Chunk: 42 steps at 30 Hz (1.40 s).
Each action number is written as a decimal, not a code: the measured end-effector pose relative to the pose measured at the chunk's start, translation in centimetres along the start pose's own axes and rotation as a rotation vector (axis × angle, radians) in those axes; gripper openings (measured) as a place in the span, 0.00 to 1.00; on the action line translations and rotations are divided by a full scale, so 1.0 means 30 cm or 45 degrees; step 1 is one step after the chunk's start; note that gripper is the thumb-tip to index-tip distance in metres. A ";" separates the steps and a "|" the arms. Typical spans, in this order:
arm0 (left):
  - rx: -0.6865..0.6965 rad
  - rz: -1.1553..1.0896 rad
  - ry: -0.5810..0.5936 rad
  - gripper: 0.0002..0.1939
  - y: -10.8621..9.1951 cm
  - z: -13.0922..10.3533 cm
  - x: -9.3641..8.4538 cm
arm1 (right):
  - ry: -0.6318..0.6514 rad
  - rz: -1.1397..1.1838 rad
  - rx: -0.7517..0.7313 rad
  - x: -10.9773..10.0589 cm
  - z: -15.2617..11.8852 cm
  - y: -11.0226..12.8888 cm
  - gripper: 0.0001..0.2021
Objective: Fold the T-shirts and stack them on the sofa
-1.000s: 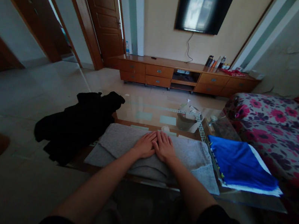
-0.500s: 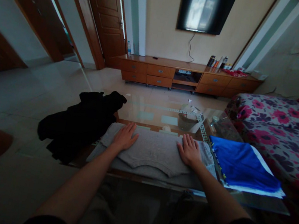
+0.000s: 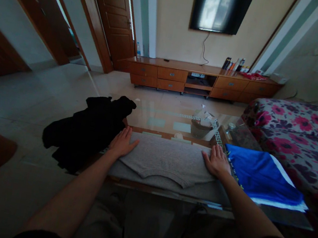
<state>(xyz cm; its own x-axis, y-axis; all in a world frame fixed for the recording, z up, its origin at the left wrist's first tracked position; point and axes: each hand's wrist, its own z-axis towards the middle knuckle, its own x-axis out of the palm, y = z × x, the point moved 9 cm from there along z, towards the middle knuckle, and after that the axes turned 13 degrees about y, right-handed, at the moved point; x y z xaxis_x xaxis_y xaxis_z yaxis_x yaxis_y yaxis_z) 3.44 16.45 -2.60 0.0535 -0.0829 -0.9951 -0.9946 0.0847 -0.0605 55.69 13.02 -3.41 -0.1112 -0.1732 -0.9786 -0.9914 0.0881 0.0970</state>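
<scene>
A grey shirt (image 3: 167, 160) lies folded into a wide flat shape on the glass table, its curved neckline facing me. My left hand (image 3: 123, 143) rests flat on the shirt's left end, fingers stretched out and pointing away from me. On the opposite end, my right hand (image 3: 216, 161) lies with its palm down and fingers extended. Neither hand grips the fabric. Dark clothing (image 3: 87, 130) is heaped just left of my left hand. To the right of my right hand are blue and white folded clothes (image 3: 261, 175).
The glass table (image 3: 162, 113) has a patterned border, and a basket-like container (image 3: 201, 129) shows at its far side. A floral sofa (image 3: 304, 134) stands along the right. Beyond the floor is a wooden TV cabinet (image 3: 171, 78) with bottles on it, below a wall television (image 3: 221, 8).
My hands have slid apart across the shirt, the left one leftward and the right one rightward, reaching its two ends. The view has shifted slightly.
</scene>
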 end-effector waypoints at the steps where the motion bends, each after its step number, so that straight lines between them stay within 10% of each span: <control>1: 0.001 0.000 0.000 0.45 0.002 -0.001 -0.002 | -0.001 0.004 0.010 -0.003 0.000 -0.001 0.47; 9: 0.236 0.052 -0.210 0.30 -0.153 -0.112 -0.110 | -0.178 -0.092 0.057 -0.067 -0.103 0.103 0.42; 13: 0.518 0.025 -0.065 0.30 -0.218 -0.187 -0.073 | -0.100 -0.112 -0.106 -0.015 -0.169 0.188 0.40; 20: 0.505 0.009 0.019 0.31 -0.185 -0.215 -0.039 | -0.074 -0.086 -0.113 0.006 -0.182 0.197 0.38; 28: 0.824 0.016 0.114 0.35 -0.420 -0.307 -0.038 | -0.061 -0.077 -0.488 0.019 -0.299 0.433 0.40; 42: 0.937 -0.143 0.205 0.40 -0.620 -0.354 -0.013 | -0.017 -0.069 -0.554 0.036 -0.363 0.564 0.41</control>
<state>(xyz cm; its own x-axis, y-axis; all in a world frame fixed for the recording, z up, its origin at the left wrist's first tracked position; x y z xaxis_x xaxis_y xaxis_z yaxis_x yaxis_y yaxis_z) 20.95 4.37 -0.26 0.0809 -0.2690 -0.9597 -0.6649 0.7028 -0.2530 38.03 3.64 -0.83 -0.0603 -0.1536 -0.9863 -0.9331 -0.3424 0.1103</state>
